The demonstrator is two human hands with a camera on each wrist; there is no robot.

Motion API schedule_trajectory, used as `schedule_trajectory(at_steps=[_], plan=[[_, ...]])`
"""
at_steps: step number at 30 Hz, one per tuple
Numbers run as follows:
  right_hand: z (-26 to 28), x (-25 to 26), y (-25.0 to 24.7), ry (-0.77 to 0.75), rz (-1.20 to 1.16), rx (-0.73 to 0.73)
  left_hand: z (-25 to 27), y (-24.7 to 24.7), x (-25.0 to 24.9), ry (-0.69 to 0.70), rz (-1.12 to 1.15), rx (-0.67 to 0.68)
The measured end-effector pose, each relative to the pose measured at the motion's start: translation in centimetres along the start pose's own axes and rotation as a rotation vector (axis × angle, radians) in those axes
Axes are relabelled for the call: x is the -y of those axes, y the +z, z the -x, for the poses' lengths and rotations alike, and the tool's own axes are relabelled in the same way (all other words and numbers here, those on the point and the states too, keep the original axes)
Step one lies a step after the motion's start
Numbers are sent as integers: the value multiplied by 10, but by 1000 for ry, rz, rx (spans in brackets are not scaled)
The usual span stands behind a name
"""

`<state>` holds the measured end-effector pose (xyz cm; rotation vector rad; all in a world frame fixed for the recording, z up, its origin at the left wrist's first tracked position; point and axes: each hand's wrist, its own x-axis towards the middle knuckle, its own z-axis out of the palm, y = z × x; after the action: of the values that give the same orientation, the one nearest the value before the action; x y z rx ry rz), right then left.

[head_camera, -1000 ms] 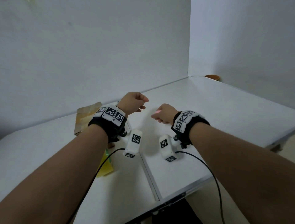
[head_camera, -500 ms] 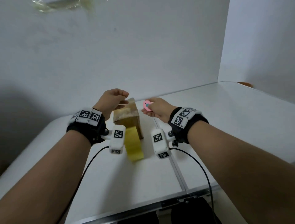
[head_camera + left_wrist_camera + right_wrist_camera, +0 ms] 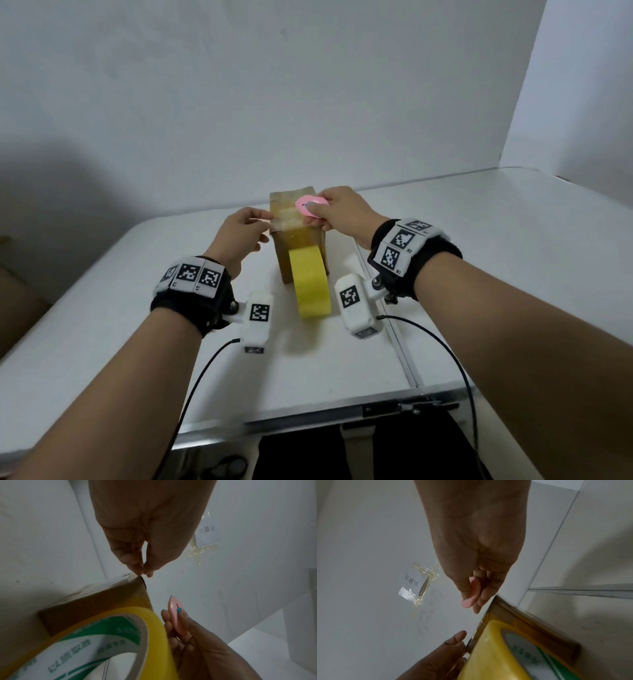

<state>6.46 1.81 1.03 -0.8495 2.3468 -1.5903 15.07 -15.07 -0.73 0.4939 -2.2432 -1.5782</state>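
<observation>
Closed in since half a second ago: brings the right hand (image 3: 346,214) from beside the cardboard box (image 3: 281,260) to over its top, and drops the left hand (image 3: 241,233) from above the box to its left top edge.

With the right hand, grips the pink cutter (image 3: 310,205) between thumb and fingers, short blade tip out and pointing away from the palm. Holds it over the taped top as seen from the head; from the wrist views, seems just short of the cardboard, not yet touching.

With the left hand, pinches the box's top left corner between thumb and fingertips (image 3: 133,561). Cannot tell whether pinching a loose tape end there as well.

Finds the box upright on the white table (image 3: 479,274), near the back wall, with glossy clear tape across the top and down the near face. Finds the yellow tape roll (image 3: 310,287) on edge against that near face, touching it. Sees no slit in the tape anywhere visible.

Judging by that:
- **Done:** cutter in hand and box steadied.
- **Left:** setting the blade on the seam, slitting along the top, opening the flaps.

Early in the job, then, right at the first cut.

Also notes, on the wall behind, a handwritten paper note (image 3: 412,581) stuck up with tape.
</observation>
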Motion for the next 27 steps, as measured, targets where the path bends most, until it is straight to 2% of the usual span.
schedule_trajectory(at_steps=[3, 7, 10, 16, 27], plan=[[5, 1, -1, -66, 161, 23, 4, -1, 7, -15, 17, -12], [4, -4, 1, -96, 306, 109, 10, -1, 12, -54, 28, 41], [4, -9, 3, -104, 334, 124, 18, 0, 11, -76, 37, 86], [2, -16, 4, -152, 361, 74, 32, 6, 9, -116, 16, 305], [7, -19, 7, -192, 404, 34, 45, 6, 10, -178, 164, 471]])
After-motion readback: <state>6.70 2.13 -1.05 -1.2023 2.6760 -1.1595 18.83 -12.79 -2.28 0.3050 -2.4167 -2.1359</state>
